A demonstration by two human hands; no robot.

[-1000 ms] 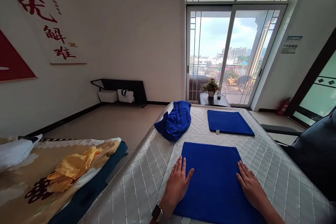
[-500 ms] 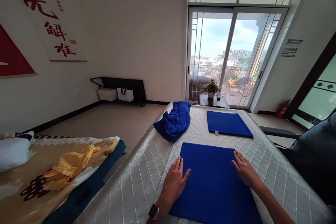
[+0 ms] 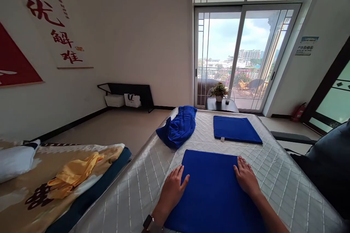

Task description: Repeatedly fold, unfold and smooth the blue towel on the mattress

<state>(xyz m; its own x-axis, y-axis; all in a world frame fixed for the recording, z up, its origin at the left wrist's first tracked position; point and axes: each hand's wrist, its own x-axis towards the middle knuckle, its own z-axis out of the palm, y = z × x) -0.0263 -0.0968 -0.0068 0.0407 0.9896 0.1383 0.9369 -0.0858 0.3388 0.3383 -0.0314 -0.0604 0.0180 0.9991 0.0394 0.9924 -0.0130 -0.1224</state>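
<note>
A silvery quilted mattress is carrying three pieces of blue fabric; a crumpled blue cloth is lying in a heap near the far left corner, and a folded blue cloth is lying flat farther right, its small white tag showing along the near edge; both are occupying the space beyond the nearest piece. To the left, a lower bed is holding a rumpled yellow cloth and a white pillow; to the right, a black chair is crowding the mattress side; a potted plant is standing beyond the far end, before the sliding glass door.

The flat blue cloth is lying on the near part of the mattress, between the two hands; its side edges are running away from the person toward the door, its far edge facing the other two pieces; which side is longer I cannot tell, since its near end is meeting the bottom of the view.

The left hand, a watch on its wrist, is resting along the left edge, fingers close together and thumb spreading onto the fabric; the right hand is lying palm down over the far right corner, fingers extending nearly side by side.
</note>
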